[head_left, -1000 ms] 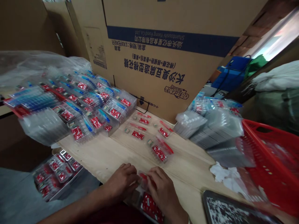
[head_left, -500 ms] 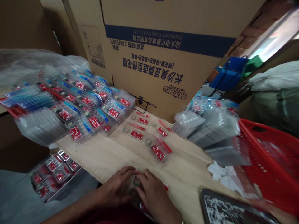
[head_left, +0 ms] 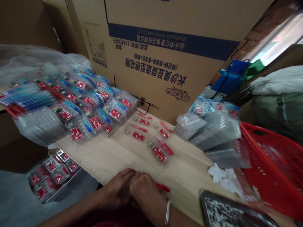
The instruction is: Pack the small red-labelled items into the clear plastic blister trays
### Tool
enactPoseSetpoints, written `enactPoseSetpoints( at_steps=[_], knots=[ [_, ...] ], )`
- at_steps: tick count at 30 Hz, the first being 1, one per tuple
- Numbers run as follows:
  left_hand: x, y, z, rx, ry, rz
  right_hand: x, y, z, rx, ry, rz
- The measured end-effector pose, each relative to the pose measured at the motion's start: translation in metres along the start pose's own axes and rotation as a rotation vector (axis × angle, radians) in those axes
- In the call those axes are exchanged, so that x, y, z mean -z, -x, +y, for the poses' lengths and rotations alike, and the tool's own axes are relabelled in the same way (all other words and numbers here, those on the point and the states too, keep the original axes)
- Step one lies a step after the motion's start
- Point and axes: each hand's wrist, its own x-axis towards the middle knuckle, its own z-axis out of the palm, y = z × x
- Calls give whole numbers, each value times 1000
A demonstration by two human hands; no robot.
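The bare right hand [head_left: 145,190] hides much of a clear-and-red plastic pack [head_left: 163,187], and the picture's edges crop the dark rectangular tray [head_left: 204,206] and red plastic basket [head_left: 267,176].

this looks like a packing workshop for sweets, going by the tall cardboard carton [head_left: 151,67], which bears upside-down print with a food company's name and stands at the back of a plain wood-toned bench [head_left: 101,157]. filled plastic packs [head_left: 115,113] with red-and-white contents crowd the left side in repeated rows, nested clear trays [head_left: 220,126] are stacked at the right, and more packs fill a low box [head_left: 65,187] beside the bench. a red plastic basket [head_left: 265,176], bulky sacks [head_left: 279,78] and bare brickwork [head_left: 253,44] also suggest a working storeroom.
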Motion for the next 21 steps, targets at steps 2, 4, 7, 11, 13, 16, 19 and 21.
enactPoseSetpoints(
  at_steps=[2,4,7,11,13,16,19,21],
  knots=[
    [-1,2,0,17,43,23,-3,1,16,9,-121,32],
    [-5,4,-2,88,110,16,-6,4,30,-1,-316,112],
    [-13,8,-6,232,223,-25,-13,9,36,-74,-518,167],
    [-18,10,-8,230,213,-25,-24,14,26,-151,-566,168],
    [-17,10,-9,190,219,-29,-29,17,26,-158,-649,257],
    [-11,7,-12,48,194,67,-34,24,32,-185,-916,393],
    [-5,4,-15,61,233,168,-38,31,31,-225,-1130,385],
    [-5,2,-18,176,306,142,-41,32,21,-224,-1100,316]
  ],
)
